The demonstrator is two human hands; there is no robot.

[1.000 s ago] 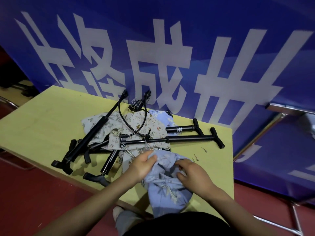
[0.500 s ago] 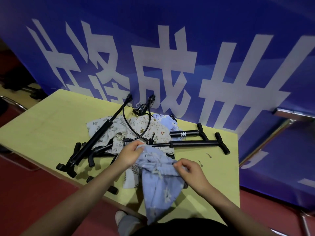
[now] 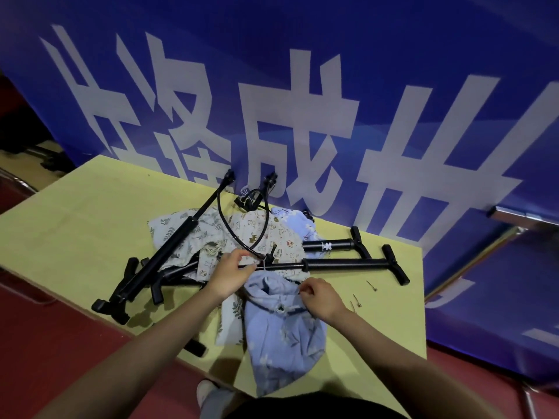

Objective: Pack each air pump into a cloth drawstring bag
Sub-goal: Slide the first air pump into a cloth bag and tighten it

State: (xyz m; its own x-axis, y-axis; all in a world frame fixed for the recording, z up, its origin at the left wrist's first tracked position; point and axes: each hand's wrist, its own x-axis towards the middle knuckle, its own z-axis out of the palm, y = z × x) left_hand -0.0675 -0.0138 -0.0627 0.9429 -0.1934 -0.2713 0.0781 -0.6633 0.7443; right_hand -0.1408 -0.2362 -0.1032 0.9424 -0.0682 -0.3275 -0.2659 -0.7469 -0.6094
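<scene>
A light blue drawstring bag lies at the near edge of the yellow-green bench, its closed bottom hanging over that edge toward the person and its gathered mouth pointing to the far edge. The left hand is closed on the left side of the bag's mouth, its fingers just beside the thin rod of a long black air pump. The right hand pinches the right side of the mouth between thumb and fingertips, so the opening is spread between the two hands. The long pump lies crosswise just beyond the bag, its T-handle pointing toward the right edge of the bench. A shorter black pump lies behind it, nearer the far edge. More patterned cloth bags are heaped in the middle of the bench, with a black hose looping over them. Another pump runs diagonally from the far edge to the near left edge across the heap. A few small metal pins lie on the bare bench right of the hands. A blue banner with white characters stands behind the far edge.
</scene>
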